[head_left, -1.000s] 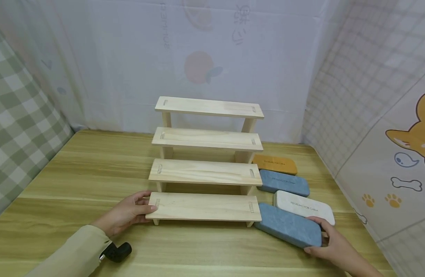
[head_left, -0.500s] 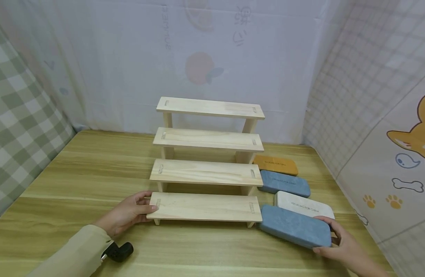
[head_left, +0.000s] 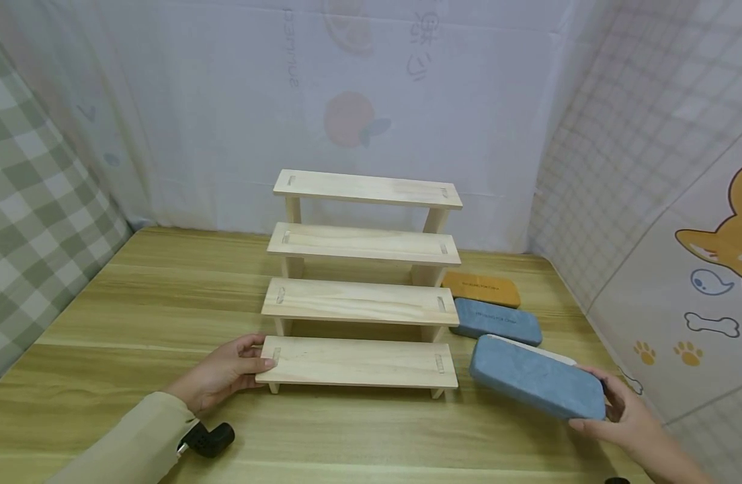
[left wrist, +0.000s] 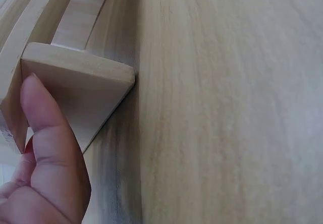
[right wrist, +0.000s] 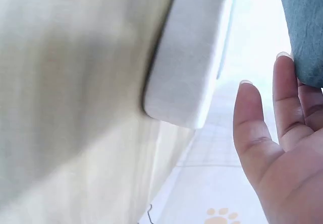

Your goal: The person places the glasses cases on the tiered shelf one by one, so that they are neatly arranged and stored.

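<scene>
A light wooden stepped display rack [head_left: 359, 361] with several shelves stands mid-table. My left hand [head_left: 226, 370] grips the left end of its lowest shelf, thumb on top; the left wrist view shows the hand [left wrist: 53, 163] beside the shelf's leg [left wrist: 75, 82]. At the right, my right hand [head_left: 634, 417] holds the right end of a blue glasses case [head_left: 537, 376], tilted and raised off the table. In the right wrist view a white case [right wrist: 186, 57] lies below it on the table, apart from the fingers [right wrist: 250, 108]. The blue case mostly covers the white one in the head view.
Behind the white case lie another blue case [head_left: 498, 321] and an orange case [head_left: 482, 289], close beside the rack's right side. A printed cloth wall [head_left: 637, 269] bounds the table on the right, and a white curtain [head_left: 226, 134] hangs at the back.
My right hand has moved the blue case rightward, away from the lowest shelf's end, and up over the white case. My left hand stays on the shelf.
</scene>
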A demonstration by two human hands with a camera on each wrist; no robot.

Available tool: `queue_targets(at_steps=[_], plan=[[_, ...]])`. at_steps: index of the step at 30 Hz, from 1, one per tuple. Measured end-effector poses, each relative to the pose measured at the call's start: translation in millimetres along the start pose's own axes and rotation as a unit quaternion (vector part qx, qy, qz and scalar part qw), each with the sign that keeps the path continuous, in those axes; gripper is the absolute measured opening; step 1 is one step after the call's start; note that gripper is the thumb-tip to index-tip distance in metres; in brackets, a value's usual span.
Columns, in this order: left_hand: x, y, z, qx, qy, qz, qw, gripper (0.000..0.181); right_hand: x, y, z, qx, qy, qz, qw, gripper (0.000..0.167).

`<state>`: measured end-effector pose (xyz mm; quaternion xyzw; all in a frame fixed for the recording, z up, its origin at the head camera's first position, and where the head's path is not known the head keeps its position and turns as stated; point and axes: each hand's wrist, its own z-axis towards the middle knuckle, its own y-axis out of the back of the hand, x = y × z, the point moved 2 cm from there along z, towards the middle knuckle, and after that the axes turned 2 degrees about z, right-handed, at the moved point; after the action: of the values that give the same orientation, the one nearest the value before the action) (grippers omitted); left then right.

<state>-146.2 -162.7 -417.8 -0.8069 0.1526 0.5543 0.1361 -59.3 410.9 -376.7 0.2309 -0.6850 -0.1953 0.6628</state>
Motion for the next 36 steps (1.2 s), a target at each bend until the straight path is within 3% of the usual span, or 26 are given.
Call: queue_targets(at_steps=[5,10,19,23,36], plan=[[-0.1,-0.5,1.0,0.008,-0.001,-0.008,0.9999,0.077,5,10,7.0,-0.001,0.025,0.056,0.9981,0.071],[0.0,-0.5,0.5,0.013,-0.005,-0.013,0.9998,0.078,14,20,19.7,0.001,0.071,0.131,0.9889,0.071],[1.5,1.0,0.7,0.032,-0.007,-0.02,0.9993,0.074,48,30,47.0,0.011,0.109,0.141,0.9839,0.07],[1.3,1.0,1.4,0.035,-0.009,-0.022,0.9991,0.073,67,30,59.4,0.025,0.129,0.159,0.9784,0.069],[0.1,0.9,0.9,0.038,-0.014,-0.025,0.9989,0.071,124,28,94.2,0.041,0.159,0.163,0.9728,0.067]])
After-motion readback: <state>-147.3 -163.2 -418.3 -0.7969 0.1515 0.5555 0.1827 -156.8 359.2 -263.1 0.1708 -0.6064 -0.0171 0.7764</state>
